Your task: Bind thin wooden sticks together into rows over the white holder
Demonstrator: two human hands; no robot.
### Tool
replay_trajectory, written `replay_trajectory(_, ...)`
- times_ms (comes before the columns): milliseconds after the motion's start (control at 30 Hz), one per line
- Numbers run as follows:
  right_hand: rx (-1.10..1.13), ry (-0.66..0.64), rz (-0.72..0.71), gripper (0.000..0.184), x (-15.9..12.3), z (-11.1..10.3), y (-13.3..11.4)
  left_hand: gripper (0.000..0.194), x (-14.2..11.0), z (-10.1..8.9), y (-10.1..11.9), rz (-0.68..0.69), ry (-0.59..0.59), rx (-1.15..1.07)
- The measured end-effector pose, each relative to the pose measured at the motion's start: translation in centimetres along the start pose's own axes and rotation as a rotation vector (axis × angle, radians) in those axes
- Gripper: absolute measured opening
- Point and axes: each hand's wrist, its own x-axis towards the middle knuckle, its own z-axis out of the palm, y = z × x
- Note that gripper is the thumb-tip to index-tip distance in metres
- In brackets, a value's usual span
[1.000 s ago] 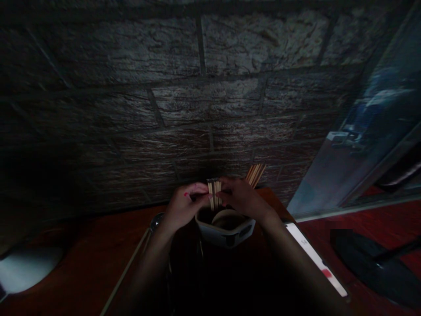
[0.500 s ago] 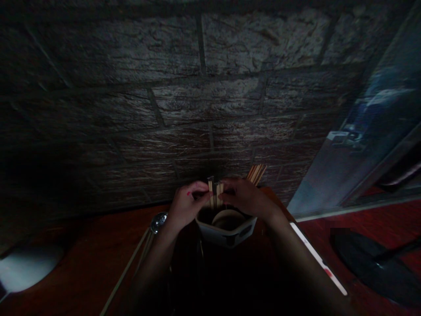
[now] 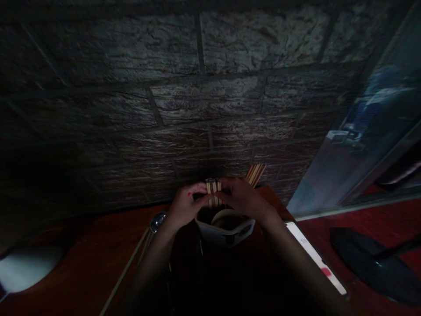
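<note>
My left hand (image 3: 187,204) is closed in a pinch on several pale wooden chopsticks (image 3: 211,195) with dark top ends. From the other side, my right hand (image 3: 244,197) pinches the same upright bunch. The chopsticks stand side by side over the back of a pale, angular container (image 3: 210,230), and their lower ends are hidden in shadow. A rounded piece (image 3: 228,216) lies inside that container; its kind is too dark to make out. Behind my right hand, a bundle of browner chopsticks (image 3: 255,174) leans up near the wall.
A shiny round metal piece (image 3: 158,222) and long pale sticks (image 3: 126,265) lie left on the wooden table (image 3: 88,237). A white shade-like object (image 3: 31,270) is farther left. Right are a lit phone (image 3: 315,256) and a dark round base (image 3: 378,267). A brick wall (image 3: 210,101) rises close behind.
Half a second ago the pale chopsticks were parted into two groups, the left one higher. Now they stand closer together with tops nearly level. Both hands have stayed almost in place.
</note>
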Motion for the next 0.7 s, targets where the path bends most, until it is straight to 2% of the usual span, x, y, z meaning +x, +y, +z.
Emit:
replay_trajectory(233, 0.089, -0.017, -0.013, 0.010, 0.03, -0.16, -0.16, 0.012, -0.03, 0.05, -0.01, -0.033, 0.017, -0.058)
replay_trajectory(467, 0.189, -0.093, -0.040, 0.011, -0.44, -0.72, 0.51, 0.016, 0.03, -0.29, 0.00, -0.073, 0.069, 0.021)
replay_trajectory(700, 0.175, -0.086, -0.014, 0.014, -0.26, -0.75, -0.04, 0.012, 0.13, 0.59, -0.27, -0.013, 0.086, 0.003)
